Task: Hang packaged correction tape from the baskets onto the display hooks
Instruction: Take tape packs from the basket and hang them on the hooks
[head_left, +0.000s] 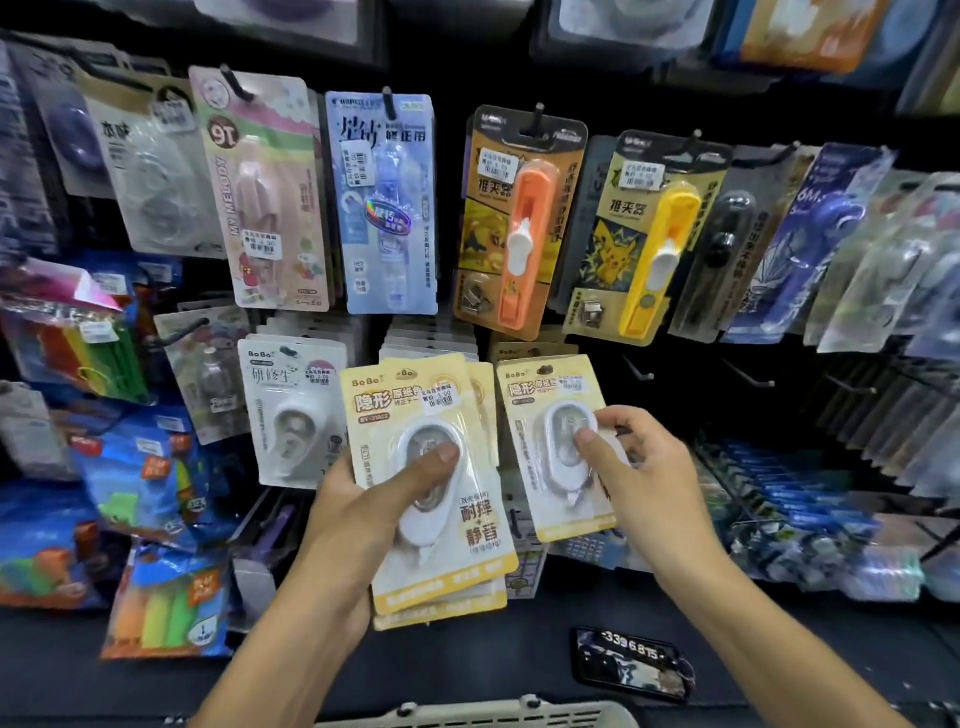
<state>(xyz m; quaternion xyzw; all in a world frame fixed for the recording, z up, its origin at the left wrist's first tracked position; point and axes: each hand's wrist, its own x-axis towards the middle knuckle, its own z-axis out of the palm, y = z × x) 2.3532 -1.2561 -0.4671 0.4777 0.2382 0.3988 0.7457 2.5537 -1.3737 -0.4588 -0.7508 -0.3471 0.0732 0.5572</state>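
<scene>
My left hand (358, 499) grips a small stack of yellow BoBo correction tape packs (441, 530), thumb pressed on the top blister. My right hand (639, 467) pinches a single yellow pack (540, 426) by its blister, holding it up in front of the lower row of the display. Just behind it, more yellow packs (519, 349) hang on a hook. A white BoBo pack (291, 410) hangs to the left. The rim of a grey basket (483, 714) shows at the bottom edge.
Upper hooks carry a pink pack (270, 197), a blue pack (384, 208), orange (519, 223) and yellow (644, 244) clip pushers. Bare hooks (748, 376) stick out at the lower right. A phone (631, 662) lies on the dark shelf ledge. Colourful bags (150, 467) hang at left.
</scene>
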